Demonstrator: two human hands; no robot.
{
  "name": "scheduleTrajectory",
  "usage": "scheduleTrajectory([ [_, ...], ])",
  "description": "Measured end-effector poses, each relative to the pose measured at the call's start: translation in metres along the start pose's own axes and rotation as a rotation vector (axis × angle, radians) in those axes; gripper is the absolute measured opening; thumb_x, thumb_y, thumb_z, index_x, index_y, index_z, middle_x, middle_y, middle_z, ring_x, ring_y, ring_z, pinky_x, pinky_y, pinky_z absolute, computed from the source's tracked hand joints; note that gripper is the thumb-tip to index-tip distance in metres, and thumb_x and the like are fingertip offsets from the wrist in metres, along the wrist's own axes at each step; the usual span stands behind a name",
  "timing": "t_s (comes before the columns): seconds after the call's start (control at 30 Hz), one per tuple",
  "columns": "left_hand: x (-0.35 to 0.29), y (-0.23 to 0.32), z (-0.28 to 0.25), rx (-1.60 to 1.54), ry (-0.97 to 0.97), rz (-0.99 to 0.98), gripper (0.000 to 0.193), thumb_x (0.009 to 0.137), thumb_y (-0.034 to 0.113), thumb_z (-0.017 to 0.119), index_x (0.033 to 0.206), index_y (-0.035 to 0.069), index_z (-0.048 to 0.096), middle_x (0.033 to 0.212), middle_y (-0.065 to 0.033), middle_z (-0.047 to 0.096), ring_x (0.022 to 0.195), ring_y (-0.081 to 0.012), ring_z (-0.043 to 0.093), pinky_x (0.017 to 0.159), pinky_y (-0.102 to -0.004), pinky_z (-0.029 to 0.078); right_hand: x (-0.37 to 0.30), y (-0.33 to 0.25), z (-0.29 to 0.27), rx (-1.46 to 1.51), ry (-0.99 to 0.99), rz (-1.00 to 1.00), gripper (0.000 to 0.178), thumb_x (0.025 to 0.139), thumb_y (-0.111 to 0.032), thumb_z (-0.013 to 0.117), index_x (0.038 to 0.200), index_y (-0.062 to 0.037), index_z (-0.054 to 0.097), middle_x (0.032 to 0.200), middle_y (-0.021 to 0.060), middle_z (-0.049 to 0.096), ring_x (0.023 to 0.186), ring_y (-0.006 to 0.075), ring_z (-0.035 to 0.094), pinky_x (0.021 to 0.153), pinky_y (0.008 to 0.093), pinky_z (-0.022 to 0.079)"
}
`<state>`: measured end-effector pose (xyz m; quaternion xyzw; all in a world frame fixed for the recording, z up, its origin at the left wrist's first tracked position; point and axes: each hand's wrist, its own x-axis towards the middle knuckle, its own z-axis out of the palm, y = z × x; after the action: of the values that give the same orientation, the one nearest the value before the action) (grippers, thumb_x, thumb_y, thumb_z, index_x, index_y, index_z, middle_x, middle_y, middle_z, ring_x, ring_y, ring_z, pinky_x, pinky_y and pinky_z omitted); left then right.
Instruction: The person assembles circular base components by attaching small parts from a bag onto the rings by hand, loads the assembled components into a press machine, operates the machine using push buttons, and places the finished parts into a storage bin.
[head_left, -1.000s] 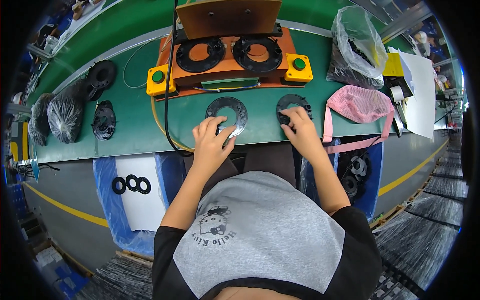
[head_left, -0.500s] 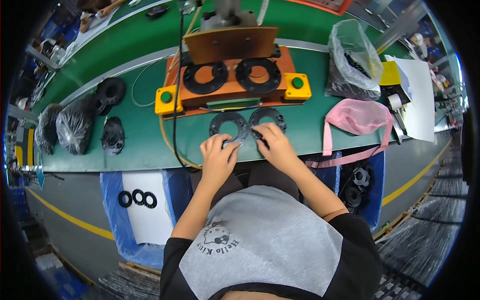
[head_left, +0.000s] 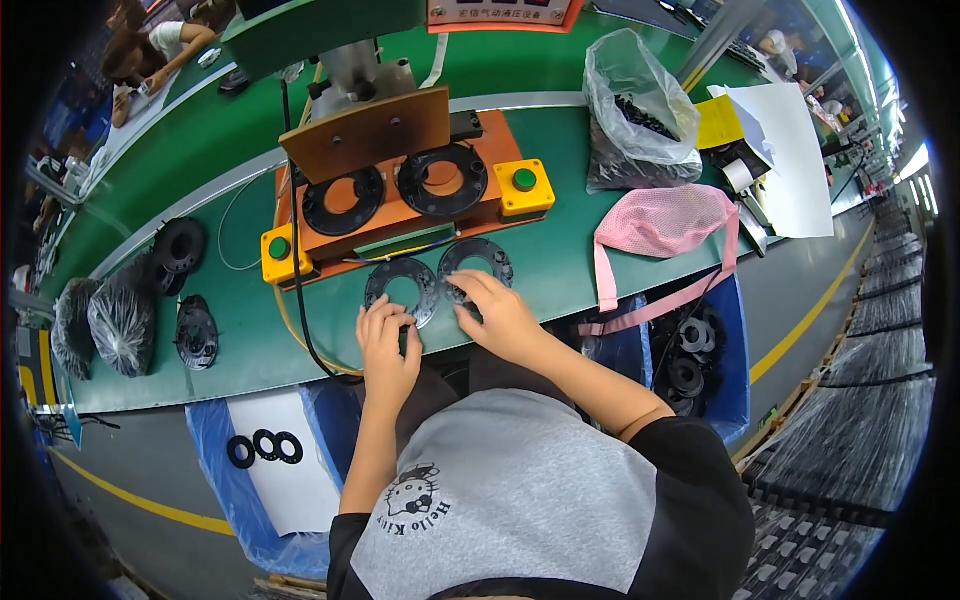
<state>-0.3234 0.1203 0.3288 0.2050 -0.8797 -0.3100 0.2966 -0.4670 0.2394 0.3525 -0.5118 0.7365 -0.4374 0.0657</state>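
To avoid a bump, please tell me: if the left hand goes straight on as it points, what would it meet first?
The left hand would likely meet the black ring right at its fingertips first; whether they touch it is hard to tell.

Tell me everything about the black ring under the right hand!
The black ring is flat and round, with a big middle hole and small details around its band. It looks like plastic. It lies on the green table, close beside another dark ring. The right hand seems to touch its near-left part.
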Motion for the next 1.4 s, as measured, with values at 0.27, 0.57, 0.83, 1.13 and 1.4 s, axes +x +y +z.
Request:
scheduleTrajectory([
  [0.27, -0.001, 0.002, -0.008, 0.011, 0.032, 0.008, 0.015, 0.075, 0.002, 0.055, 0.09, 0.004, 0.056, 0.109, -0.0108, 0.055, 0.122, -0.0315, 0.041, 0.107, -0.0518, 0.014, 0.058, 0.048, -0.117, -0.325, 0.543, -0.11, 0.02, 0.075, 0.002, 0.052, 0.094, 0.0008, 0.058, 0.088, 0.0152, 0.061, 0.079, 0.0278, 0.06, 0.075, 0.0353, 0.047],
  [0.57, -0.002, 0.001, -0.005, -0.157, 0.189, -0.006, 0.013, 0.075, 0.0, 0.056, 0.088, 0.002, 0.056, 0.104, -0.0134, 0.057, 0.116, -0.0338, 0.047, 0.103, -0.0508, 0.026, 0.142, 0.249, -0.239, -0.855, 0.273, 0.805, 0.034, 0.082, -0.015, 0.044, 0.114, -0.0095, 0.057, 0.116, 0.0207, 0.056, 0.105, 0.0373, 0.055, 0.086, 0.0458, 0.045],
  [0.83, -0.005, -0.002, -0.002, -0.218, 0.267, 0.029, 0.011, 0.074, -0.003, 0.055, 0.085, 0.0, 0.056, 0.094, -0.0133, 0.06, 0.105, -0.0334, 0.053, 0.099, -0.0504, 0.033, 0.155, 0.28, -0.272, -0.758, 0.449, 0.656, 0.014, 0.078, -0.016, 0.051, 0.088, -0.0066, 0.056, 0.084, 0.0162, 0.063, 0.077, 0.0316, 0.061, 0.07, 0.0398, 0.048],
  [1.13, -0.008, -0.007, -0.004, -0.282, 0.307, 0.023, 0.011, 0.075, -0.003, 0.054, 0.085, 0.0, 0.056, 0.091, -0.0131, 0.06, 0.101, -0.0323, 0.055, 0.099, -0.0514, 0.033, 0.145, 0.244, -0.301, -0.232, 0.51, 0.863, 0.017, 0.072, -0.016, 0.06, 0.084, -0.005, 0.064, 0.078, 0.0099, 0.063, 0.071, 0.0187, 0.062, 0.06, 0.0312, 0.05],
  [1.4, -0.01, -0.009, -0.004, -0.27, 0.325, 0.006, 0.007, 0.078, 0.0, 0.055, 0.084, -0.002, 0.057, 0.087, -0.0144, 0.06, 0.094, -0.0307, 0.057, 0.099, -0.0507, 0.035, 0.143, 0.198, -0.251, -1.065, 0.138, 0.974, 0.04, 0.078, -0.019, 0.049, 0.114, -0.0046, 0.059, 0.121, 0.0172, 0.054, 0.114, 0.029, 0.052, 0.096, 0.0379, 0.04],
])
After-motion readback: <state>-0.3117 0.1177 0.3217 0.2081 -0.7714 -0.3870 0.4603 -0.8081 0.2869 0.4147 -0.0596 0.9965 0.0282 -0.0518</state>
